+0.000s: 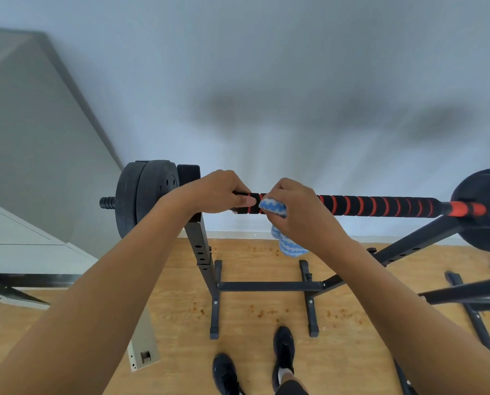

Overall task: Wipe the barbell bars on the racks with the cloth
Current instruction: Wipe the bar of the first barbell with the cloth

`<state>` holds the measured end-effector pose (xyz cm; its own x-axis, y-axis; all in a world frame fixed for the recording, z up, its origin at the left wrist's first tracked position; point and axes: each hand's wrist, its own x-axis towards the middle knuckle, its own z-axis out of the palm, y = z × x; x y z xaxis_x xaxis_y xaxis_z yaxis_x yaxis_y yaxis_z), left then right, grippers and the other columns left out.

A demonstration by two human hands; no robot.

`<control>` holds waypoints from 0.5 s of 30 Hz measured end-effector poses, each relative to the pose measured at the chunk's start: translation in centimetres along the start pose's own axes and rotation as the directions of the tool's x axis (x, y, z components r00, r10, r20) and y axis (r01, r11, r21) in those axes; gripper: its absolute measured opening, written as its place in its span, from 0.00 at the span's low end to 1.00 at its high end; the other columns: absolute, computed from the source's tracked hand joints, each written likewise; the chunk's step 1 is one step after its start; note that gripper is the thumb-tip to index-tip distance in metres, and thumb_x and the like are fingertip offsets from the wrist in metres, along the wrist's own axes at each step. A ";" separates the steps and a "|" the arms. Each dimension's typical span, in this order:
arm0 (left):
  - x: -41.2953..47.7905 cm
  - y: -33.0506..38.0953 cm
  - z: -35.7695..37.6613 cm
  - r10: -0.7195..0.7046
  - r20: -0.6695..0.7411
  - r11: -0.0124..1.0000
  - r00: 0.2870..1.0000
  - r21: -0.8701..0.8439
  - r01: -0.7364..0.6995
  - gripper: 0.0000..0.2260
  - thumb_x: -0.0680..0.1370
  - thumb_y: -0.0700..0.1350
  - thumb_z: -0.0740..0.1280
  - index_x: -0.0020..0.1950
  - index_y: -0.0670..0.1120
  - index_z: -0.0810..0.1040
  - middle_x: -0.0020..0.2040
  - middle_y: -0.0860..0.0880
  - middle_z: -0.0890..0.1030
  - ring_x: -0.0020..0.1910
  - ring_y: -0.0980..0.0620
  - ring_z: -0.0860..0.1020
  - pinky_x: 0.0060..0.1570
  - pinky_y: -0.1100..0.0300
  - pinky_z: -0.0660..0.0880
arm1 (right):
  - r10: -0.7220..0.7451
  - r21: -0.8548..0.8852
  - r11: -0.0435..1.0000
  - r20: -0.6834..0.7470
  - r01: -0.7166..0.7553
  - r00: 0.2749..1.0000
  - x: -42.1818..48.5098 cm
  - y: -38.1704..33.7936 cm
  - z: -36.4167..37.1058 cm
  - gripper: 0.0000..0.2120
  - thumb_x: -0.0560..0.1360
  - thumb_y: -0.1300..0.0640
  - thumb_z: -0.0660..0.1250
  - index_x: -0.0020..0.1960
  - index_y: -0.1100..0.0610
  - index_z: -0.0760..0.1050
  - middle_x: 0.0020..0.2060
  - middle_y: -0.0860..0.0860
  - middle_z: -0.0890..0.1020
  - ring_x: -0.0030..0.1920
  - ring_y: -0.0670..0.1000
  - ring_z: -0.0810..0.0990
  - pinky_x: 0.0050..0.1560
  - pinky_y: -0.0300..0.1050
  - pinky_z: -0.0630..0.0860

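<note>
The barbell bar (pixel 380 206), black foam ringed with orange bands, is laid across the black rack (pixel 201 246), running left to right in front of the pale wall. The bar's left stretch is gripped by the left hand (pixel 218 192), fingers wrapped over the top and the thumb laid along the near side. Just to its right, a blue-and-white wavy cloth (pixel 275 208) is pressed against the bar by the right hand (pixel 292 206), whose fingers are curled round the cloth; a tail of the cloth is left hanging below the bar. The two hands are held close together, nearly touching. Black weight plates (pixel 147 192) are seen at the left end, another plate (pixel 486 209) at the right. Black shoes (pixel 283 349) are planted on the wooden floor (pixel 261 320) near the rack's base.
</note>
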<state>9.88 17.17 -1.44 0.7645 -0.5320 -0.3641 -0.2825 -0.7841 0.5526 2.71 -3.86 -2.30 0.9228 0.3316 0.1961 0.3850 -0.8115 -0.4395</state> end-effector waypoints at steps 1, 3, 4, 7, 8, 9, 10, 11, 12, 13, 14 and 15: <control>0.0 0.0 0.2 -0.004 0.004 1.000 1.000 0.005 0.004 0.15 0.85 0.53 0.64 0.56 0.43 0.85 0.46 0.44 0.86 0.47 0.40 0.81 0.45 0.54 0.74 | 0.021 0.023 1.000 -0.003 -0.021 1.000 0.2 0.0 -0.1 0.05 0.77 0.57 0.71 0.51 0.56 0.84 0.43 0.48 0.78 0.42 0.48 0.76 0.42 0.41 0.73; -0.7 0.5 1.2 0.020 -0.028 0.999 0.999 0.038 -0.019 0.14 0.86 0.51 0.63 0.58 0.42 0.82 0.52 0.43 0.82 0.50 0.41 0.80 0.51 0.51 0.78 | 0.063 0.035 0.997 -0.015 -0.063 0.998 1.1 0.1 -0.3 0.05 0.78 0.55 0.69 0.48 0.55 0.83 0.42 0.49 0.78 0.41 0.48 0.77 0.42 0.43 0.75; -1.5 0.6 2.1 0.045 -0.083 0.998 0.996 0.057 -0.040 0.12 0.85 0.50 0.64 0.61 0.44 0.80 0.56 0.47 0.79 0.52 0.44 0.80 0.54 0.51 0.78 | 0.075 0.022 0.997 -0.021 -0.075 0.997 1.7 0.1 -0.2 0.07 0.78 0.54 0.68 0.46 0.55 0.82 0.40 0.50 0.77 0.41 0.49 0.77 0.43 0.46 0.76; -3.2 0.8 4.5 0.127 -0.301 0.981 0.945 0.178 -0.075 0.20 0.80 0.52 0.72 0.70 0.51 0.75 0.62 0.55 0.75 0.57 0.53 0.76 0.56 0.55 0.78 | 0.081 -0.034 0.996 -0.044 -0.083 0.996 2.6 -0.3 0.3 0.09 0.79 0.54 0.67 0.44 0.58 0.81 0.39 0.53 0.77 0.39 0.52 0.76 0.42 0.48 0.76; -3.0 0.7 4.9 0.133 -0.344 0.977 0.929 0.206 -0.064 0.19 0.81 0.52 0.72 0.71 0.51 0.75 0.61 0.54 0.76 0.57 0.53 0.76 0.56 0.54 0.78 | 0.080 -0.041 0.996 -0.062 -0.083 0.995 2.4 -0.5 0.5 0.08 0.78 0.55 0.68 0.46 0.59 0.81 0.39 0.53 0.77 0.40 0.52 0.76 0.42 0.46 0.75; -2.8 0.6 4.8 0.143 -0.357 0.971 0.923 0.232 -0.061 0.17 0.81 0.51 0.71 0.69 0.51 0.76 0.60 0.54 0.77 0.57 0.52 0.76 0.55 0.51 0.78 | 0.073 -0.037 0.996 -0.088 -0.077 0.993 1.9 -0.6 0.7 0.06 0.78 0.56 0.69 0.48 0.59 0.81 0.41 0.53 0.78 0.40 0.52 0.76 0.42 0.44 0.73; -2.4 0.6 4.6 0.156 -0.340 0.961 0.927 0.268 -0.063 0.14 0.82 0.51 0.69 0.66 0.50 0.77 0.57 0.53 0.78 0.55 0.51 0.77 0.54 0.50 0.78 | 0.063 -0.031 0.997 -0.114 -0.067 0.992 1.3 -0.8 0.9 0.05 0.77 0.57 0.71 0.49 0.59 0.82 0.41 0.53 0.78 0.40 0.51 0.76 0.42 0.43 0.72; -2.1 0.6 4.0 0.160 -0.295 0.950 0.942 0.305 -0.066 0.11 0.83 0.51 0.69 0.63 0.49 0.78 0.53 0.53 0.78 0.52 0.50 0.77 0.53 0.48 0.78 | 0.051 -0.030 0.998 -0.134 -0.055 0.990 0.7 -0.9 1.2 0.05 0.76 0.59 0.72 0.50 0.59 0.82 0.41 0.53 0.78 0.40 0.51 0.75 0.42 0.43 0.71; -1.7 0.6 3.3 0.154 -0.237 0.944 0.959 0.321 -0.073 0.09 0.83 0.52 0.68 0.59 0.49 0.79 0.50 0.52 0.78 0.48 0.50 0.77 0.52 0.48 0.78 | 0.038 -0.031 0.999 -0.148 -0.043 0.988 0.3 -1.0 1.4 0.04 0.75 0.60 0.72 0.49 0.60 0.81 0.41 0.53 0.78 0.39 0.51 0.75 0.41 0.44 0.72; -1.5 0.5 2.6 0.143 -0.181 0.948 0.973 0.308 -0.082 0.08 0.83 0.52 0.69 0.55 0.48 0.79 0.47 0.52 0.78 0.46 0.50 0.77 0.50 0.47 0.77 | 0.026 -0.036 0.999 -0.154 -0.032 0.988 -0.1 -0.9 1.6 0.03 0.74 0.62 0.73 0.47 0.60 0.81 0.40 0.53 0.78 0.39 0.52 0.75 0.40 0.45 0.73; -1.2 0.4 1.9 0.132 -0.131 0.958 0.982 0.271 -0.093 0.09 0.83 0.53 0.69 0.52 0.48 0.80 0.44 0.51 0.78 0.43 0.50 0.77 0.48 0.47 0.77 | 0.016 -0.042 0.999 -0.157 -0.023 0.988 -0.3 -0.9 1.8 0.03 0.73 0.63 0.73 0.46 0.61 0.80 0.40 0.53 0.78 0.39 0.53 0.75 0.39 0.46 0.75; -1.0 0.2 1.3 0.126 -0.091 0.969 0.988 0.225 -0.103 0.10 0.82 0.54 0.69 0.50 0.48 0.80 0.41 0.49 0.79 0.40 0.49 0.77 0.45 0.49 0.77 | 0.010 -0.043 0.999 -0.162 -0.017 0.987 -0.4 -0.9 1.9 0.04 0.71 0.65 0.73 0.45 0.61 0.80 0.40 0.53 0.78 0.39 0.53 0.76 0.39 0.47 0.75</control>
<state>8.29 17.11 -1.96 0.7720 -0.5956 -0.2219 -0.4831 -0.7767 0.4041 1.96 -2.34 -3.63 0.9122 0.2414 0.3309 0.3683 -0.8371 -0.4045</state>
